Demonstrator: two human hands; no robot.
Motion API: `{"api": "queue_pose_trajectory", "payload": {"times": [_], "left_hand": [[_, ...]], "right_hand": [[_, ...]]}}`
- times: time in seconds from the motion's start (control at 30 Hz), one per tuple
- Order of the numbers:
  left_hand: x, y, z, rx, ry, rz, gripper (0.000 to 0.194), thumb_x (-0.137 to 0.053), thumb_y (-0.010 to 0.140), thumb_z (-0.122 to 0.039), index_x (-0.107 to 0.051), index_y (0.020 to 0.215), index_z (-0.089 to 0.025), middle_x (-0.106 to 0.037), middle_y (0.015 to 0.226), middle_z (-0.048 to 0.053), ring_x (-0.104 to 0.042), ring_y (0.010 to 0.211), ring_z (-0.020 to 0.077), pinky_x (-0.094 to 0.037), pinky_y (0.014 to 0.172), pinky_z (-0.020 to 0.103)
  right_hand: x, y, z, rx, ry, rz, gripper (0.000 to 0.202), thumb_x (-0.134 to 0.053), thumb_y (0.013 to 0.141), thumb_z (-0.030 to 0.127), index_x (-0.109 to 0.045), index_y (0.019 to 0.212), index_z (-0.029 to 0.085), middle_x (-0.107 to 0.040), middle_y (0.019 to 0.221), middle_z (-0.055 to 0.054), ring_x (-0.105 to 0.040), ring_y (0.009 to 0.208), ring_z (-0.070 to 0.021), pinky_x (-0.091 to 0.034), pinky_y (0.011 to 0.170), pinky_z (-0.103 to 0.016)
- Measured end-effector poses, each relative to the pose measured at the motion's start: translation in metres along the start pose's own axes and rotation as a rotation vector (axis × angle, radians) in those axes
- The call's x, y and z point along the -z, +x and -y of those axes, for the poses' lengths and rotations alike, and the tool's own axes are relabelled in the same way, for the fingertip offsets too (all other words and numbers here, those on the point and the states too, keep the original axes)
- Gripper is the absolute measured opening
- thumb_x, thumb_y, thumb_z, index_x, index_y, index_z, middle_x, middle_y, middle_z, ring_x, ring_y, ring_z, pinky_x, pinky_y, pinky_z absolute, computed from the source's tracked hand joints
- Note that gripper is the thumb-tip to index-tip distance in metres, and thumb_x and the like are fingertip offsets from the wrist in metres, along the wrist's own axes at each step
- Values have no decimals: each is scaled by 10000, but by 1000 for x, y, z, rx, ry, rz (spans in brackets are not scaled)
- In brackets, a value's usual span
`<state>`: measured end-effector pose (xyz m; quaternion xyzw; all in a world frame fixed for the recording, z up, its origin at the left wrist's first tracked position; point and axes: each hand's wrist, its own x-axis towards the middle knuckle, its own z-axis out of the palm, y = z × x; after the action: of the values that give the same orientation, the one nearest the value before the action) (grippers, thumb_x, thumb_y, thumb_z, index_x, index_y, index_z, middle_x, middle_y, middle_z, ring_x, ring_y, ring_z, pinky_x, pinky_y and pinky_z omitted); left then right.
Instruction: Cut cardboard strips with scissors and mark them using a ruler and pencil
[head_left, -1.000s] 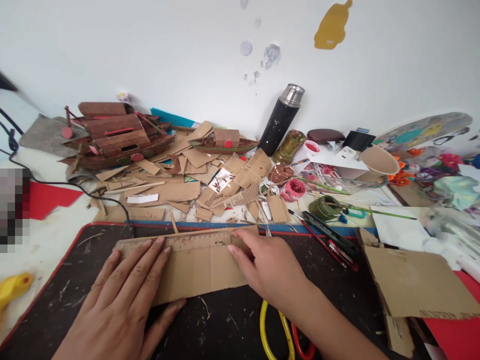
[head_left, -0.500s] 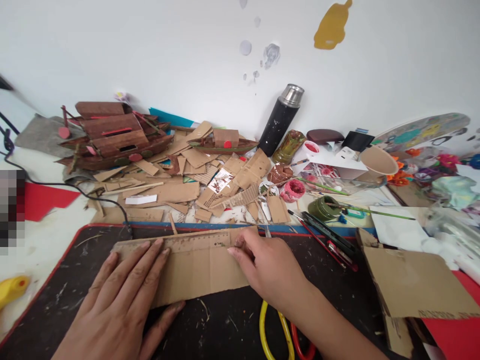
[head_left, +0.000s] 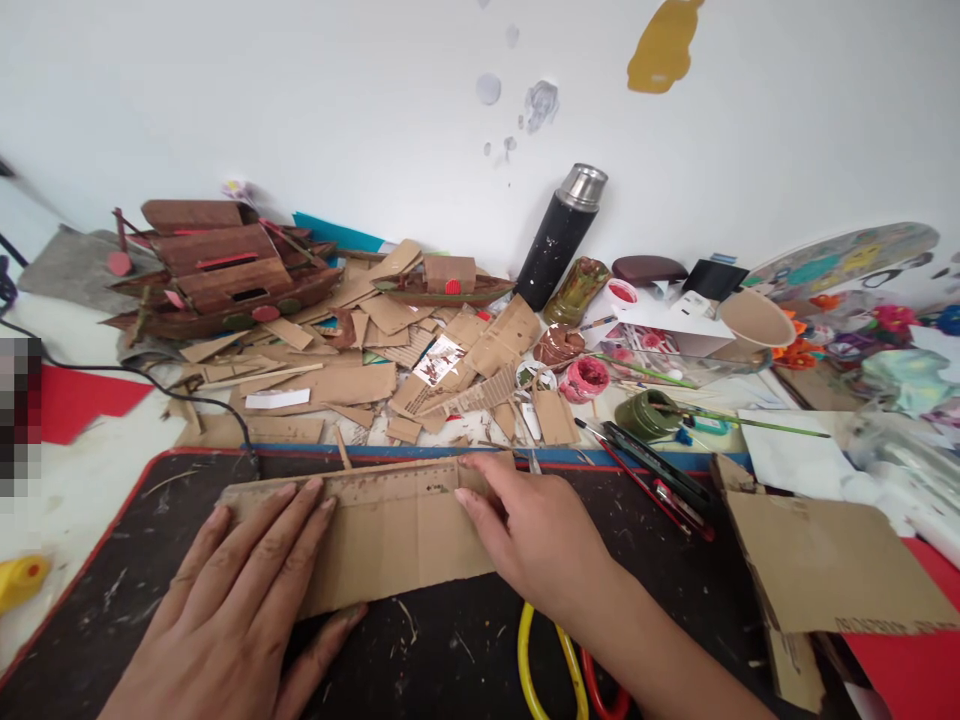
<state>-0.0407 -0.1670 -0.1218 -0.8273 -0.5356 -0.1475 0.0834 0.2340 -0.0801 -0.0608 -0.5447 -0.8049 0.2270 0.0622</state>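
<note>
A strip of brown cardboard lies on the dark mat, with a clear ruler along its upper edge. My left hand is spread flat over the left part of the ruler and cardboard, thumb out to the side below. At the ruler's right end, my right hand has its thumb and index finger on the ruler, a small gap between their tips; its other fingers are curled under and hidden. Yellow and red scissor handles show below my right wrist.
Cardboard scraps, model boats, paint jars and a black thermos stand behind the mat. A cutter lies right of my right hand, near stacked cardboard.
My right index finger has straightened and moved left onto the ruler's end, away from its bent position. My left hand stays spread on the cardboard. The view has shifted slightly.
</note>
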Motion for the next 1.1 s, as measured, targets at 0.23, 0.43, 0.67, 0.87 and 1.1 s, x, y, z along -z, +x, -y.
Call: {"api": "queue_pose_trajectory", "payload": {"times": [0.23,0.43,0.67,0.87,1.1], "left_hand": [[1,-1,1,-2,-2,1,908,-387,1030,-658,-169,1738,-132,-309,1780,156,-334,1593,424,-173,1328,632],[4,1,0,-21,-4,-14,920,-406,1026,-648,-194,1727,-92,-378,1737,200,-383,1562,439,-173,1326,631],[-3,1,-1,14,-53,-8,906,-374,1036,-637,-102,1745,-143,-276,1785,192,-370,1565,457,-211,1298,687],[-7,1,-2,42,-113,-30,883,-346,1042,-627,-80,1747,-167,-297,1774,210,-364,1570,478,-231,1281,716],[-12,0,1,31,-116,-71,872,-364,1039,-593,-79,1749,-175,-363,1744,220,-410,1550,479,-246,1280,712]], "right_hand": [[-5,-1,-1,31,0,-30,364,-573,1066,362,-700,1384,236,-854,1020,-77,-821,846,-308,-546,724,-365],[-8,-2,-3,106,127,-148,288,-569,1058,330,-764,1238,216,-852,1062,-77,-821,889,-283,-572,775,-352],[-1,7,-14,8,448,-407,271,-586,1035,367,-789,1055,188,-769,741,-26,-694,629,-164,-476,604,-251],[29,-4,-25,-80,433,-403,279,-588,1035,386,-783,1056,188,-762,746,-20,-678,649,-172,-475,644,-265],[72,-42,-39,-152,-10,-197,256,-576,1080,329,-773,1164,190,-832,990,-74,-762,898,-230,-477,791,-296]]}}
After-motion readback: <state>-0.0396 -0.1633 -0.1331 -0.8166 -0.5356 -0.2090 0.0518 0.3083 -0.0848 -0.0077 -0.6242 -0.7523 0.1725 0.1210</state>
